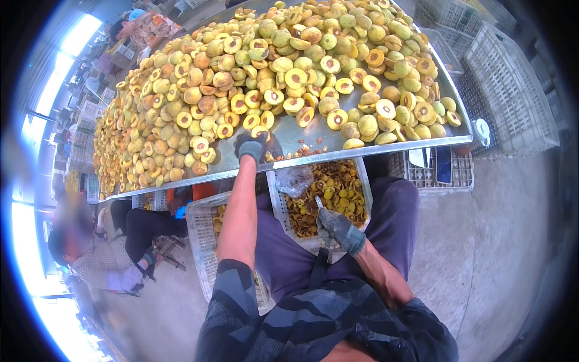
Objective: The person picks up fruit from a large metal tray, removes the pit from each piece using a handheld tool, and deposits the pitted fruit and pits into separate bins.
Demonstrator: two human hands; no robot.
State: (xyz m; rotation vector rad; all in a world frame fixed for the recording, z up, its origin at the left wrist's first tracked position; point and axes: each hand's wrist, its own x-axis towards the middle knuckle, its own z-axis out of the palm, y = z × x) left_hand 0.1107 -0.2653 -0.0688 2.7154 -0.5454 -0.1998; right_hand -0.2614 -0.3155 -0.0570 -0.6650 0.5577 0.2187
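A large heap of yellow-green fruit halves that look like peaches (pixel 295 78) covers a metal-topped table (pixel 289 161). My left hand (pixel 250 148), in a dark grey glove, reaches over the table's near edge to the foot of the heap. Its fingertips are close to a cut half (pixel 260 132); whether they grip it is hidden. Lower down, my gloved right hand (pixel 339 230) is closed around a small tool with a shiny metal tip (pixel 318 202). That hand is above a white crate (pixel 363 181) between my knees, holding brownish-yellow fruit pieces (pixel 329 193).
A clear plastic bag (pixel 294 180) lies in the crate. Another white crate (pixel 202 241) stands by my left leg. Small reddish-brown bits (pixel 304 149) lie on the tabletop. At right are a phone-like dark object (pixel 443 166) and stacked crates (pixel 512 90). Another person (pixel 114 253) sits at left.
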